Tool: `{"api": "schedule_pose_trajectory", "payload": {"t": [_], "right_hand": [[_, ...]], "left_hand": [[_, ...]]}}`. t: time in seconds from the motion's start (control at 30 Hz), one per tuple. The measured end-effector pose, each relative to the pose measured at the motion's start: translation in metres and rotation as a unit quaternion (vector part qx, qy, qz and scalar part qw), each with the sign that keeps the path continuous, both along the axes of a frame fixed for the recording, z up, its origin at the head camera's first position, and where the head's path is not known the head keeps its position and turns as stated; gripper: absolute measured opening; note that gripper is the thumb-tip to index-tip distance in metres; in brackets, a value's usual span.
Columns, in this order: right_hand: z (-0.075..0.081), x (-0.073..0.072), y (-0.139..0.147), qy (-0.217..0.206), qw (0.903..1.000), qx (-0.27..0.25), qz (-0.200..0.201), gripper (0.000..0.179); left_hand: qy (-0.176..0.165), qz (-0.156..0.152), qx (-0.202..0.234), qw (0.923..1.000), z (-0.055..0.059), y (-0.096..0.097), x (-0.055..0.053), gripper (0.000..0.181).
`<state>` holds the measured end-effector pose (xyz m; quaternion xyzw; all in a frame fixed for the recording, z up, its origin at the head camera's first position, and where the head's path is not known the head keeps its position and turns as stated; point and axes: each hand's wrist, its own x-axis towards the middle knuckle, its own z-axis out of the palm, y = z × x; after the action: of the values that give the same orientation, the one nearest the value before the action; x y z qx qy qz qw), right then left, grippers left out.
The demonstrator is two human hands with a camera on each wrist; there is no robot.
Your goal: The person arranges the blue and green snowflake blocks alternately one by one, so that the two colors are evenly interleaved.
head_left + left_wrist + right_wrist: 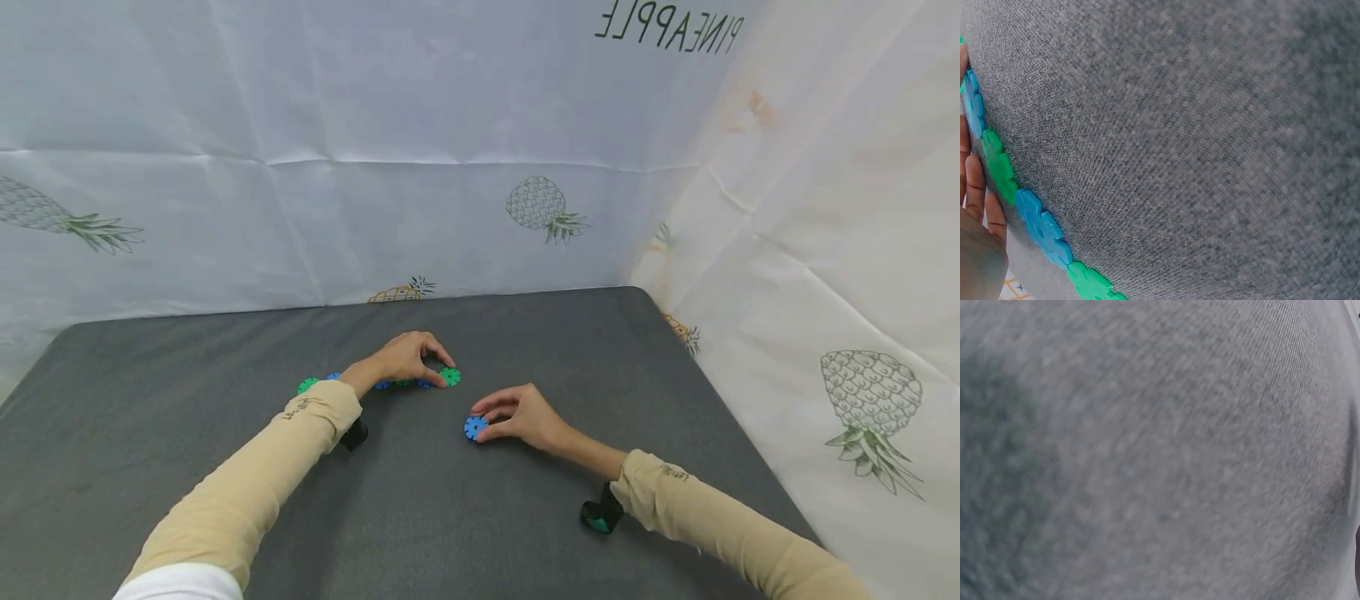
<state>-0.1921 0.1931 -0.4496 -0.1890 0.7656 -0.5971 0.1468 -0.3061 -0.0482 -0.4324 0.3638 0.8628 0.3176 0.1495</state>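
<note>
My left hand (401,357) is at the right end of a row of flat, notched plastic discs. Thumb and index finger pinch the green notched disc (450,377) that ends this row. Lower and to the right, my right hand (528,419) holds a blue notched disc (476,428) by its edge between thumb and fingers, apart from the row. In the left wrist view the row alternates colours, with a blue disc (1044,229) beside a green disc (999,166), edges meeting. My left wrist and sleeve hide part of the row in the head view.
A dark grey cloth-covered table (450,517) lies under both hands. Behind it hangs a pale curtain (420,217) printed with pineapples, and another pale sheet (847,275) hangs along the right side.
</note>
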Motion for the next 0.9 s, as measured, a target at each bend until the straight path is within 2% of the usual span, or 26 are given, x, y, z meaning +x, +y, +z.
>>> {"api": "schedule_pose_trajectory", "payload": {"t": [0.47,0.9], "right_hand": [[0.002,-0.015,0.008,-0.035,0.9989,-0.006,-0.032,0.035],[-0.002,-0.026,0.025,-0.048,0.9984,-0.021,-0.023,0.039]], "left_hand": [[0.007,-0.003,0.006,1.0,0.001,-0.001,0.002,0.027],[0.007,-0.007,0.004,0.9999,-0.002,-0.001,0.002,0.028]]}}
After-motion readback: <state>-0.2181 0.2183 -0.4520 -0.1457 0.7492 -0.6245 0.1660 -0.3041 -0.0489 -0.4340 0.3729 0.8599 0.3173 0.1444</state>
